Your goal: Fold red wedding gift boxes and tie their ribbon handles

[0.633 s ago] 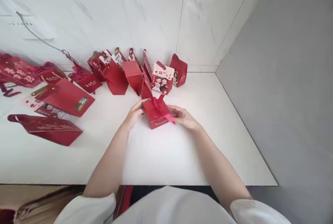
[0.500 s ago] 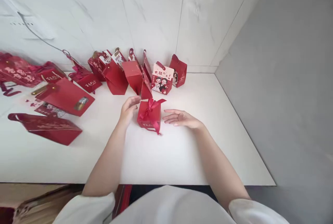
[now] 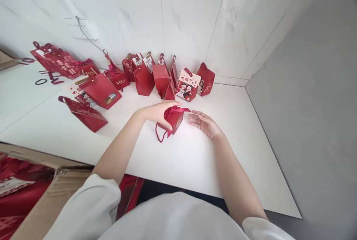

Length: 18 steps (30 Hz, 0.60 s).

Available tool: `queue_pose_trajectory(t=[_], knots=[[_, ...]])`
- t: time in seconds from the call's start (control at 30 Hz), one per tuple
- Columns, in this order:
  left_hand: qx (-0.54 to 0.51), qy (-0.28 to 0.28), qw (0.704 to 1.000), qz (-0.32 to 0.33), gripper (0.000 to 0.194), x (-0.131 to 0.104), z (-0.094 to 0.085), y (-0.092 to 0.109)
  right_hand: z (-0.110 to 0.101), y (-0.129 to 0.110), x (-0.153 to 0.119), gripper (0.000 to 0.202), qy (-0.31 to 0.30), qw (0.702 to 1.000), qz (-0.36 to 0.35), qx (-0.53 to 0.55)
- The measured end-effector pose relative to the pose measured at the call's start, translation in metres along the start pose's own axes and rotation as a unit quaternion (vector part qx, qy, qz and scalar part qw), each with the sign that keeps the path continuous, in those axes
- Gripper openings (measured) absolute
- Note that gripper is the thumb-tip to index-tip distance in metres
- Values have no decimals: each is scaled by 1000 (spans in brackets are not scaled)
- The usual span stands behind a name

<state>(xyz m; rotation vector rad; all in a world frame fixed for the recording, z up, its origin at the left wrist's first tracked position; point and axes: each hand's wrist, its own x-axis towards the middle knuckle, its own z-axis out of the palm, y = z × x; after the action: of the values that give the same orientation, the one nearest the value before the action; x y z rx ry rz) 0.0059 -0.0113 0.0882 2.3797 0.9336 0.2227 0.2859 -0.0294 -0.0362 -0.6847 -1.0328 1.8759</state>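
A small red gift box (image 3: 178, 122) with a crimson ribbon bow on top sits on the white table in front of me. A dark red cord loop hangs from its front left onto the tabletop. My left hand (image 3: 160, 113) is wrapped round the box from the left, thumb on the near side and fingers over the far side, covering part of the box and bow. To the right of the box, my right hand (image 3: 205, 123) is open and empty, its fingertips close to the ribbon's end and apart from the box.
Several red gift boxes, among them a pink-topped box with a cartoon couple (image 3: 187, 86), line the marble wall behind. More lie at left, including a tilted red box (image 3: 85, 114). An open carton (image 3: 52, 191) of red items stands below the table's front left. A grey panel (image 3: 306, 102) bounds the right.
My left hand has closed round the gift box, which now sits turned, with its cord loop at front left. My right hand stays open beside it. The view has shifted left.
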Motion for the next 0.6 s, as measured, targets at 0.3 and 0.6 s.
queue_pose_trajectory(t=[0.3, 0.6], knots=[[149, -31, 980, -126, 102, -7, -12, 32, -14, 14, -3, 34, 37, 999, 11, 26], [246, 273, 900, -235, 102, -173, -150, 132, -27, 20, -18, 30, 65, 997, 23, 26]])
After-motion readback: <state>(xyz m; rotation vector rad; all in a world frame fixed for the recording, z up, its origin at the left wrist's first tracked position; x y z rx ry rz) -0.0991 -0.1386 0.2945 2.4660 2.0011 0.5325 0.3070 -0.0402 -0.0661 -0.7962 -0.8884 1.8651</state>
